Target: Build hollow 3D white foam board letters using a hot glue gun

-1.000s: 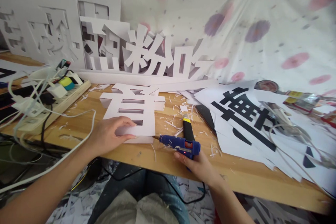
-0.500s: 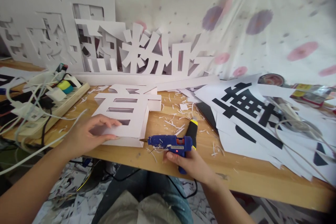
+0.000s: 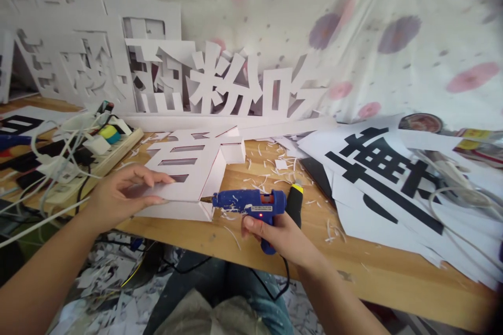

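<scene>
A white foam-board character [image 3: 190,188] with raised side walls and cut-out slots lies on the wooden table. My left hand [image 3: 121,193] pinches its near left edge, fingers on top and thumb along the front side. In my right hand [image 3: 281,235] is a blue hot glue gun [image 3: 239,200] with a small red light lit. Its nozzle is at the character's near right corner, at the seam between top face and side wall; whether it touches is hard to tell. A black and yellow utility knife [image 3: 295,204] lies just behind the glue gun.
Cut-out white characters [image 3: 223,84] stand along the back. Left is a power strip [image 3: 106,159] with tangled cables. Printed paper sheets [image 3: 353,220] cover the right side. White offcuts [image 3: 281,164] litter the table [image 3: 251,251], and scraps cover the floor.
The glue gun has shifted slightly left and up, bringing its nozzle from outside the corner onto the top edge. The left hand keeps its pinch. The camera view has turned slightly.
</scene>
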A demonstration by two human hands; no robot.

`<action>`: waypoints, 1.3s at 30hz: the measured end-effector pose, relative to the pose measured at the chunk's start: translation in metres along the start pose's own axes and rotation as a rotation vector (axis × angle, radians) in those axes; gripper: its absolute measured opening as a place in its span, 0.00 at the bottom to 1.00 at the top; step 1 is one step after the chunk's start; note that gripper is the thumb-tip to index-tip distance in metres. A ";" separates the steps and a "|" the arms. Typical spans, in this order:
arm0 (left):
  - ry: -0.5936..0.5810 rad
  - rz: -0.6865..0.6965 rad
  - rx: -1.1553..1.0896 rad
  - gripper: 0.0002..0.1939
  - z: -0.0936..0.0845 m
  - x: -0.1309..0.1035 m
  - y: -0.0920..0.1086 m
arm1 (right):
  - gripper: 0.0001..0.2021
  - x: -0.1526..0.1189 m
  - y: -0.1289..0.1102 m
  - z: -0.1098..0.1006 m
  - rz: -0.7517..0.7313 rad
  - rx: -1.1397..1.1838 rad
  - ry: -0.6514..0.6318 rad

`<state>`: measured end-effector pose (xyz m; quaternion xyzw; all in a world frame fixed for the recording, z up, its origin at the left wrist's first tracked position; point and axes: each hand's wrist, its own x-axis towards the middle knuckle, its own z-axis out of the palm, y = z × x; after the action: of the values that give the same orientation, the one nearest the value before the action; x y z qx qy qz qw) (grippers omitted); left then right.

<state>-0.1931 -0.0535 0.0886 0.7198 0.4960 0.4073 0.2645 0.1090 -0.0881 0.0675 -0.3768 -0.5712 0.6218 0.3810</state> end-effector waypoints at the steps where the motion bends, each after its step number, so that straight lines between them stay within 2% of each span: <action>1: -0.008 0.001 0.004 0.13 0.000 0.000 0.000 | 0.20 0.000 0.000 0.000 0.003 0.002 -0.002; 11: 0.005 -0.013 0.031 0.16 0.000 0.001 0.002 | 0.23 0.003 0.003 -0.004 0.088 -0.022 0.082; 29: -0.017 -0.026 0.044 0.15 0.000 0.000 0.002 | 0.23 0.010 0.003 -0.006 0.100 0.024 0.098; 34: -0.012 -0.008 0.024 0.15 0.001 0.000 0.000 | 0.22 0.011 0.004 -0.007 0.058 0.022 0.111; 39: -0.055 0.010 0.079 0.14 0.006 -0.001 -0.002 | 0.18 0.013 0.010 -0.014 -0.009 -0.085 0.191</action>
<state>-0.1893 -0.0534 0.0838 0.7431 0.5008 0.3685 0.2475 0.1156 -0.0715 0.0566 -0.4476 -0.5600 0.5564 0.4201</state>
